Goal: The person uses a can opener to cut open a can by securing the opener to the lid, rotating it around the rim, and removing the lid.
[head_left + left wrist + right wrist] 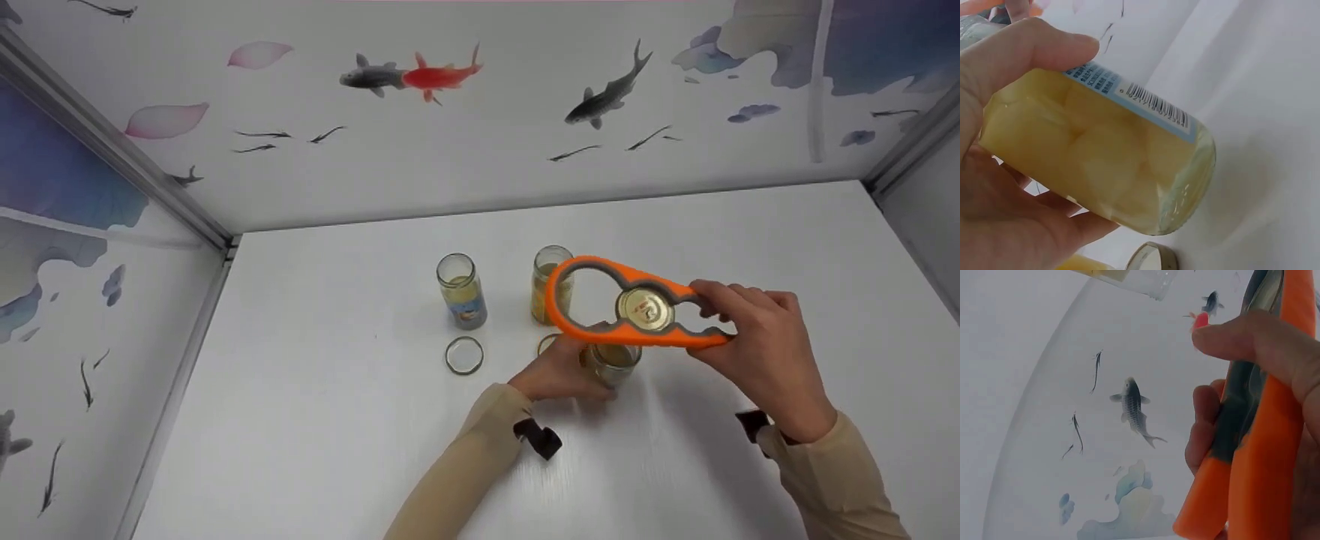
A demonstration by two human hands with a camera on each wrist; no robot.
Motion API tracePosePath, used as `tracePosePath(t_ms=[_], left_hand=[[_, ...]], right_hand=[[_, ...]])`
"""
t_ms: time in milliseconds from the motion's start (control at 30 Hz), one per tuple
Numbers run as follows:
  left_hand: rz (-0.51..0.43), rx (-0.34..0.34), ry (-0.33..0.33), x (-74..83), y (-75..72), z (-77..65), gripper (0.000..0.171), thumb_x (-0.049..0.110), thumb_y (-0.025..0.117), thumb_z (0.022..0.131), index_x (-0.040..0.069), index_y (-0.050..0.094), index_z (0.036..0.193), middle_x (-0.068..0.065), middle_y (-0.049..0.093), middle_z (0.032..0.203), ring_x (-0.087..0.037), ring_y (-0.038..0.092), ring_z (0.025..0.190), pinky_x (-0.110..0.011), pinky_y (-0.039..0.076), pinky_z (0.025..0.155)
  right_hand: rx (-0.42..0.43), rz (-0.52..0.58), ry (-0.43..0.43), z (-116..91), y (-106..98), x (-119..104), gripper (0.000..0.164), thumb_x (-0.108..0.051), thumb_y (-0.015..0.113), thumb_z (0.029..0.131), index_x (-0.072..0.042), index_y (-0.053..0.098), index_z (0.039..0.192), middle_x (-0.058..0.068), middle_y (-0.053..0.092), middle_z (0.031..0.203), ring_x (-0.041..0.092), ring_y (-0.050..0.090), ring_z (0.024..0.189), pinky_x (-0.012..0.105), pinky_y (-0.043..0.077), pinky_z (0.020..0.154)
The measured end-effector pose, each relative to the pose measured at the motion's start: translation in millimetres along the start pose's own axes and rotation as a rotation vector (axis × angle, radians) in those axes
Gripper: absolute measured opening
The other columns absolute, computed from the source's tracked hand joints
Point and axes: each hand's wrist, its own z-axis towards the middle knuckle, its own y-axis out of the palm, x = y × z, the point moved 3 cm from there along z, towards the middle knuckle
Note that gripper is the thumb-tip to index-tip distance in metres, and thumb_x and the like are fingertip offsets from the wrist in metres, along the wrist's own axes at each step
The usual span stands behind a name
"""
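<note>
Seemingly a small work booth — fish-printed walls (487, 157) and metal corner strips (112, 137) enclose a white tabletop (300, 427)

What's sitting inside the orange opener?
A gold lid sits between the grey-lined arms of the orange opener, its printed top showing. Its underside is turned away, hidden from view.

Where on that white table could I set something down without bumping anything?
A wide bare patch of table lies between the left wall and the leftmost jar. Another lies between the right hand and the right wall. The middle is crowded: left hand gripping one jar, orange opener above, another jar and lid close by.
</note>
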Motion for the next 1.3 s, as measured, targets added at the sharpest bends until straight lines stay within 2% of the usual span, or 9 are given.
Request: tracePosePath(t_ms=[100,200,300,467,700,933,1033,1167,1300], left_hand=[[-0.007,0.013,-0.048,0.1,0.5,4.3,0.069,0.003,0.084,0.069,0.011,0.056,0.13,0.008,0.06,0.12,-0.003,0.052,0.111,-0.022,0.037,0.1],[-0.037,0.031,-0.104,-0.8,1.2,9.5,0.074,0.004,0.085,0.069,0.013,0.053,0.135,0.011,0.059,0.12,-0.002,0.051,0.111,-0.023,0.037,0.1],[-0.049,0.056,-0.121,-0.9,2.8,16.0,0.08,0.005,0.085,0.069,0.015,0.048,0.14,0.011,0.058,0.123,-0.003,0.049,0.114,-0.024,0.036,0.102],[-0.049,0.122,-0.148,0.5,4.1,24.5,0.078,0.006,0.084,0.07,0.018,0.049,0.138,0.011,0.056,0.126,-0.005,0.047,0.118,-0.028,0.034,0.104],[-0.044,0.157,-0.211,-0.4,3.0,37.8,0.078,0.01,0.085,0.072,0.027,0.048,0.139,0.013,0.054,0.13,-0.006,0.045,0.122,-0.035,0.032,0.107],[-0.02,0.171,-0.237,-4.8,0.9,52.7,0.079,0.013,0.085,0.073,0.029,0.047,0.14,0.014,0.054,0.13,-0.006,0.045,0.123,-0.037,0.031,0.109],[-0.065,0.174,-0.252,-7.5,0.0,57.7,0.082,0.012,0.086,0.072,0.03,0.046,0.142,0.015,0.054,0.129,-0.005,0.044,0.123,-0.038,0.03,0.109],[-0.146,0.171,-0.214,-9.0,-1.7,64.3,0.079,0.006,0.086,0.069,0.029,0.052,0.136,0.016,0.058,0.121,-0.005,0.048,0.117,-0.034,0.031,0.107],[-0.17,0.148,-0.197,-9.8,-3.1,70.7,0.075,0.003,0.085,0.068,0.03,0.055,0.131,0.016,0.059,0.116,-0.005,0.049,0.113,-0.033,0.033,0.105]], right_hand=[[0.037,-0.021,0.054,-5,-3,4,0.064,0.014,0.085,0.05,-0.003,0.065,0.109,0.01,0.065,0.08,0.026,0.057,0.07,0.045,0.032,0.073],[0.066,-0.052,0.094,-10,-6,10,0.062,0.012,0.085,0.051,-0.003,0.065,0.107,0.01,0.065,0.079,0.026,0.055,0.069,0.046,0.032,0.07],[0.1,-0.065,0.13,-15,-9,17,0.058,0.012,0.085,0.052,-0.002,0.066,0.105,0.01,0.064,0.077,0.026,0.055,0.068,0.045,0.032,0.068],[0.138,-0.065,0.177,-24,-9,27,0.056,0.011,0.085,0.052,0.0,0.067,0.104,0.013,0.065,0.075,0.029,0.057,0.066,0.045,0.033,0.065],[0.158,-0.085,0.194,-36,-8,35,0.051,0.01,0.084,0.054,0.002,0.068,0.102,0.014,0.066,0.073,0.029,0.057,0.062,0.031,0.035,0.06],[0.168,-0.06,0.236,-41,-10,39,0.051,0.01,0.083,0.056,0.002,0.067,0.104,0.015,0.066,0.074,0.03,0.058,0.063,0.027,0.034,0.06],[0.176,-0.041,0.265,-42,-12,41,0.052,0.009,0.083,0.056,0.002,0.068,0.105,0.015,0.067,0.074,0.03,0.058,0.063,0.021,0.034,0.061],[0.175,-0.025,0.298,-43,-15,43,0.053,0.008,0.084,0.056,0.002,0.068,0.107,0.015,0.068,0.076,0.03,0.059,0.063,0.014,0.034,0.06],[0.17,-0.026,0.315,-44,-18,44,0.054,0.008,0.084,0.057,0.003,0.067,0.108,0.016,0.068,0.077,0.031,0.059,0.062,0.013,0.034,0.059]])
